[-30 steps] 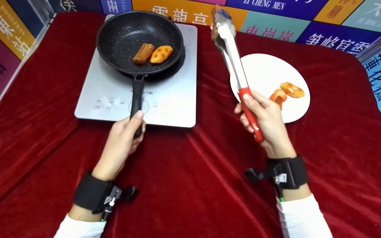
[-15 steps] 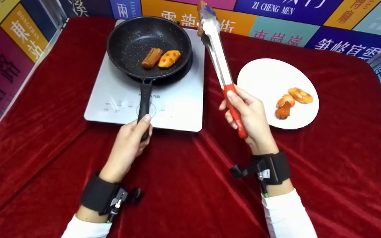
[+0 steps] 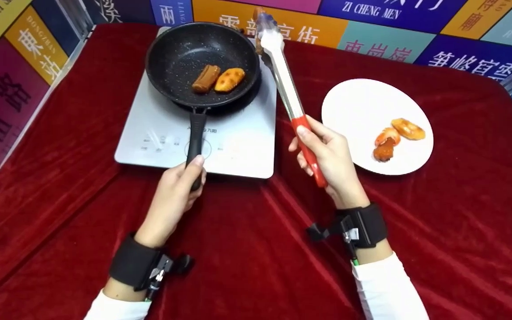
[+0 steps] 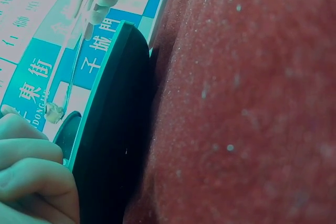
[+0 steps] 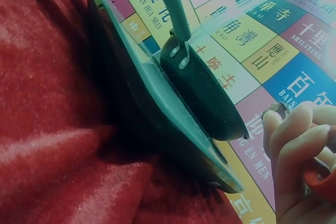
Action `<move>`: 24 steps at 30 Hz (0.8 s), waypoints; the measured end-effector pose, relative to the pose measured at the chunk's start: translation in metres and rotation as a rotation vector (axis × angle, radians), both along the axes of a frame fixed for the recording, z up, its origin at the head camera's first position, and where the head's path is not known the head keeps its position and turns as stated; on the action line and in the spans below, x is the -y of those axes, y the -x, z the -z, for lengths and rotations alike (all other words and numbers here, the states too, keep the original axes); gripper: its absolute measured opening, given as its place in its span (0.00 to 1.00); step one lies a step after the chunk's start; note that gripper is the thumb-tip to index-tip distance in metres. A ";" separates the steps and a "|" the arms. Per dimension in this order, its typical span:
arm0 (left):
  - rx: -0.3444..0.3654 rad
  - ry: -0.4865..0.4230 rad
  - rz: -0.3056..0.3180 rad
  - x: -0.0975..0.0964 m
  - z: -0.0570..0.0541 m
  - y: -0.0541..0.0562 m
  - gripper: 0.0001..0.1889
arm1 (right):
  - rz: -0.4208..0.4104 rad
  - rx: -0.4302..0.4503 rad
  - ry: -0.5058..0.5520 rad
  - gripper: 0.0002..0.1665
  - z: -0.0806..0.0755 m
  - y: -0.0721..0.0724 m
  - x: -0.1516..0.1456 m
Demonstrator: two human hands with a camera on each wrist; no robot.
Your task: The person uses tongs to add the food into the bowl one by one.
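Observation:
My left hand (image 3: 174,189) grips the black handle of a speckled frying pan (image 3: 178,55) at the cooktop. Inside the pan lie a ridged brown piece of food (image 3: 206,79) and a yellow-orange spotted piece (image 3: 230,80), side by side. Metal tongs (image 3: 288,80) with red grips are held in my right hand (image 3: 327,155), thumb along the top. Their tips point away from me, raised by the pan's right rim, with something brownish showing at them; I cannot tell what it is. The right wrist view shows the pan (image 5: 210,93) from the side.
Under the pan is a silver induction cooktop (image 3: 242,151). To the right, a white plate (image 3: 349,106) carries a yellow slice (image 3: 408,129), a reddish-orange piece (image 3: 391,134) and a brown chunk (image 3: 384,152). Red velvet cloth (image 3: 247,249) covers the table; printed panels (image 3: 371,26) stand behind.
My right hand has moved left with the tongs, from over the plate's left side toward the pan's right rim, uncovering the brown chunk. The left hand keeps its grip; the head view has shifted slightly.

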State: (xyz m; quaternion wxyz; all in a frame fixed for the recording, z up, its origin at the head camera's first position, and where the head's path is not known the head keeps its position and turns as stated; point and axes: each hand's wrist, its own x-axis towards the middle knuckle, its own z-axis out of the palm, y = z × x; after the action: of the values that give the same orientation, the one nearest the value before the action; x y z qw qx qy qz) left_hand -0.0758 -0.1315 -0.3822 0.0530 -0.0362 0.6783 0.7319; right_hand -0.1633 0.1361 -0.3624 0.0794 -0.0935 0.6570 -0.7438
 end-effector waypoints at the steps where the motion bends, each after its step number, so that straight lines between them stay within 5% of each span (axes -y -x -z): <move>1: -0.001 -0.001 -0.002 0.000 0.001 0.000 0.25 | -0.003 -0.001 -0.008 0.25 0.000 0.001 0.000; 24: 0.013 0.031 -0.016 0.003 0.004 0.002 0.26 | -0.011 0.003 -0.152 0.25 -0.009 -0.005 0.016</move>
State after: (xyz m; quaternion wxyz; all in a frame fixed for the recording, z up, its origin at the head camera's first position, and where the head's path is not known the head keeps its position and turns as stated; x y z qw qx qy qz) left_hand -0.0774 -0.1341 -0.3865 0.0509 -0.0473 0.6888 0.7216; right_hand -0.1580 0.1204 -0.3533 0.0916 -0.0896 0.7110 -0.6915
